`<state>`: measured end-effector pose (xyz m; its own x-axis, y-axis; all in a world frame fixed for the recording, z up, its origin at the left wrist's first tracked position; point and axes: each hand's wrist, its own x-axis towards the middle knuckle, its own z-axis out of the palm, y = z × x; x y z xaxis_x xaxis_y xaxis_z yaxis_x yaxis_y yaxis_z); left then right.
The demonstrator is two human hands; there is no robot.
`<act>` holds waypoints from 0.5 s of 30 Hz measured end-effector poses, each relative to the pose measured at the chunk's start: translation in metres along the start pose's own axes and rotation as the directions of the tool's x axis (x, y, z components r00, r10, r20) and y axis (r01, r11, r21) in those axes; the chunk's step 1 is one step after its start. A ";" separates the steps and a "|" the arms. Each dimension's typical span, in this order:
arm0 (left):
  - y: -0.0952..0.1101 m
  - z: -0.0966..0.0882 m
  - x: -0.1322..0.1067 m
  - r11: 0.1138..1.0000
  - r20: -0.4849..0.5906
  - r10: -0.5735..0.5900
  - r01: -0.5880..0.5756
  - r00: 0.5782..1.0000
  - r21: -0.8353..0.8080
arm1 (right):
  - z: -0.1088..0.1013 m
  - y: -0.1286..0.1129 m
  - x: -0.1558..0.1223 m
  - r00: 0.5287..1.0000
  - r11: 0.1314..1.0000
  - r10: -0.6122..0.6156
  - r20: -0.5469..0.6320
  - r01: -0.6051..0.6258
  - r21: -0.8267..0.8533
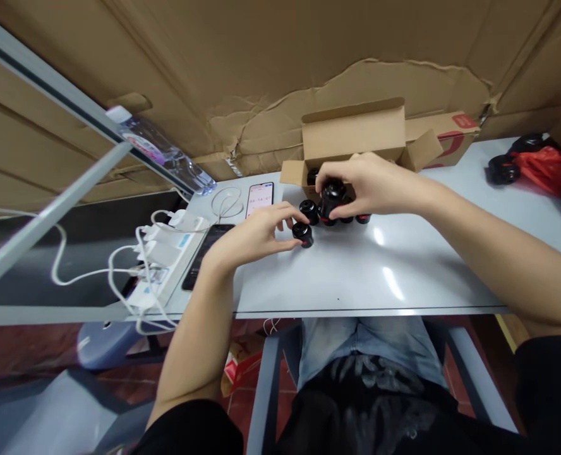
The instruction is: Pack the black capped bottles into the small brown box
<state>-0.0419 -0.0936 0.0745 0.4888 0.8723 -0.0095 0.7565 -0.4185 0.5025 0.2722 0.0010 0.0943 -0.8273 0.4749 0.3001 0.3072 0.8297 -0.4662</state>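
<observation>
- Cardboard sheets [280, 69] cover the wall behind the white bench [356, 278], and we look down across it from just above our own lap.
- Near the bench's back edge, an open cardboard box [351, 129] stands with its flaps up, probably placed there to keep its inside within easy reach of both hands.
- Our right hand [373, 186] reaches in from the right over the middle of the bench. Its fingers [330, 178] curl down around the top of a black cylinder [332, 197] with red at its foot, closed enough that it looks held, not merely touched.
- Our left hand [247, 239] sits nearer the front edge, its fingers [287, 218] lightly bent and partly open, their tips on a smaller cylinder [303, 235] standing on the bench. We cannot tell how firm that contact is.
- More cylinders [309, 212] crowd just beside them, in front of the box.
- Toward the left end lie a lit phone [260, 199], a dark phone [205, 256] and a power strip [160, 265] with white chargers [160, 243]. A red bag [546, 169] with black shapes [502, 169] lies at the right end.
</observation>
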 end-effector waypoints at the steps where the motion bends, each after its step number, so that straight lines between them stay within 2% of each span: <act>1: -0.003 0.003 0.000 1.000 -0.021 0.011 -0.011 1.000 -0.003 | 0.005 -0.004 0.000 0.999 0.997 -0.015 0.030 0.017 -0.073; 6: -0.010 0.003 0.000 0.999 -0.084 0.035 -0.034 0.996 0.010 | 0.034 -0.020 -0.004 0.985 0.954 -0.087 0.148 0.125 -0.274; 11: -0.015 0.005 0.004 0.999 -0.140 0.034 -0.039 0.990 -0.033 | 0.061 -0.021 -0.006 0.967 0.848 -0.175 0.184 0.243 -0.471; 15: -0.019 0.009 0.003 0.996 -0.157 0.044 -0.055 0.987 -0.068 | 0.064 -0.018 -0.005 0.959 0.797 -0.204 0.199 0.280 -0.535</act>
<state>-0.0507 -0.0854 0.0571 0.4469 0.8822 0.1485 0.6972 -0.4475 0.5601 0.2407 -0.0349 0.0475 -0.9492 0.2278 0.2169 0.2644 0.9514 0.1577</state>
